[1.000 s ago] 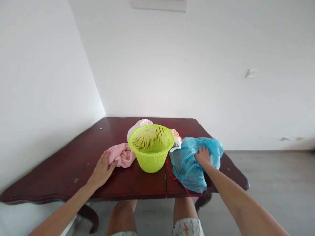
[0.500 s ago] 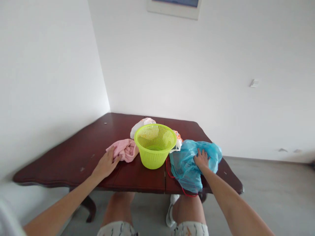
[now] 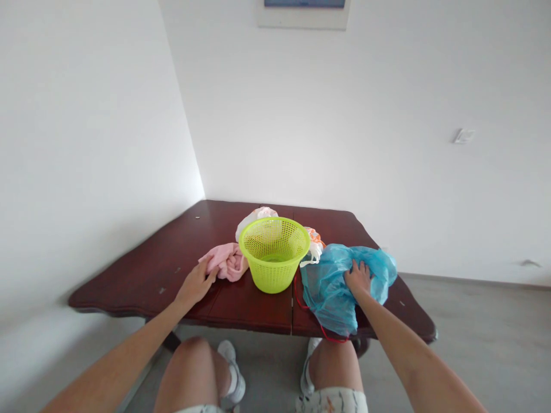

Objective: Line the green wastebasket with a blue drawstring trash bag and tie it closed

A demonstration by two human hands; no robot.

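My left hand (image 3: 197, 285) rests against the left edge of a crumpled pink cloth (image 3: 227, 261), its thumb apart from the fingers. My right hand (image 3: 359, 279) lies with spread fingers on a blue plastic drawstring bag (image 3: 328, 287), pressing into its folds. A red drawstring (image 3: 331, 338) hangs at the bag's near edge. Between my hands a lime-green plastic basket (image 3: 274, 278) stands upright, with nothing seen inside. Partly hidden behind it are a white plastic bag (image 3: 249, 223) and, to the right, a white and orange plastic bag (image 3: 315, 250).
Everything lies on a dark red-brown wooden table (image 3: 150, 275) with wavy edges. White walls (image 3: 301, 115) meet in a corner behind it. My knees (image 3: 189, 358) are at the near edge, above a grey floor (image 3: 473, 321).
My view has shifted slightly, so the table appears a little farther right. My left leg has moved outward. Both hands stay on the cloth and the blue bag.
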